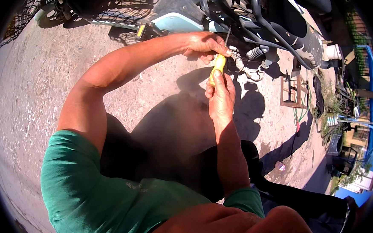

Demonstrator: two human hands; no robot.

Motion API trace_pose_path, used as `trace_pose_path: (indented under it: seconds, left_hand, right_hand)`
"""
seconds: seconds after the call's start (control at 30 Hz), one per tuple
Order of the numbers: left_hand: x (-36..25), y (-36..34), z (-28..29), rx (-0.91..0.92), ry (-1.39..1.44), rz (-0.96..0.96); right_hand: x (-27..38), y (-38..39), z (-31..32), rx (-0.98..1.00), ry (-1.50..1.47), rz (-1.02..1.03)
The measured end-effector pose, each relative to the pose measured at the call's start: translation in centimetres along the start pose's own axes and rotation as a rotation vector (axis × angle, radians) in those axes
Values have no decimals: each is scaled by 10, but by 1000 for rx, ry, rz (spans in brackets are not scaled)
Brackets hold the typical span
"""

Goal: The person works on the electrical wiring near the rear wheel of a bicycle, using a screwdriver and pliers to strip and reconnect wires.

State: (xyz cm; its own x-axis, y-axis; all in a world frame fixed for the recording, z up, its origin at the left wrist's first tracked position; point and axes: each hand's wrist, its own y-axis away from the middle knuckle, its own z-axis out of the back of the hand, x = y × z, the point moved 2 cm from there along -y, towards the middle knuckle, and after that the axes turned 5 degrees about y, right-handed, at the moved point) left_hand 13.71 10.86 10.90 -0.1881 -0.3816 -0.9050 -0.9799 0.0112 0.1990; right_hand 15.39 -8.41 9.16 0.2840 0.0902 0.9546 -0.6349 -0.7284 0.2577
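A screwdriver with a yellow handle (pixel 219 66) stands tilted in front of me, its thin metal shaft pointing up toward a scooter (pixel 176 22) with light blue panels and black frame tubes. Around the rear of the handle my right hand (pixel 222 98) is closed, thumb lying along it. My left hand (pixel 203 45) reaches across from the left and grips the handle's front end, with its thumb near the shaft. The tip of the shaft meets the dark frame area, and I cannot tell what it touches. Close by on the right is a coil spring shock absorber (pixel 257 53).
A yellow reflector on a pedal (pixel 140 31) sticks out left of the scooter's blue panel. Further right stand a small wooden frame (pixel 291 91) and a green cord on the concrete ground (pixel 151 93). A blue metal structure (pixel 371 105) rises at the far right.
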Motion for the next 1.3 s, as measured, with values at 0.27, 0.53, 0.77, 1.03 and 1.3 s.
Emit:
trace_pose_path:
  seconds: [0.27,0.53,0.77,1.03,1.3]
  left_hand:
    - [-1,-2,4,77,196,3]
    - [3,-7,1,2,60,52]
    - [0,-4,6,108,276,3]
    - [4,-5,1,22,97,34]
    - [1,-4,2,53,162,28]
  right_hand:
    - [17,12,-13,82,-373,-274]
    - [4,4,-1,1,-129,-64]
    - [13,12,-8,109,-431,-241]
    - [7,7,-9,-14,-182,-124]
    - [5,6,-5,49,-306,-154]
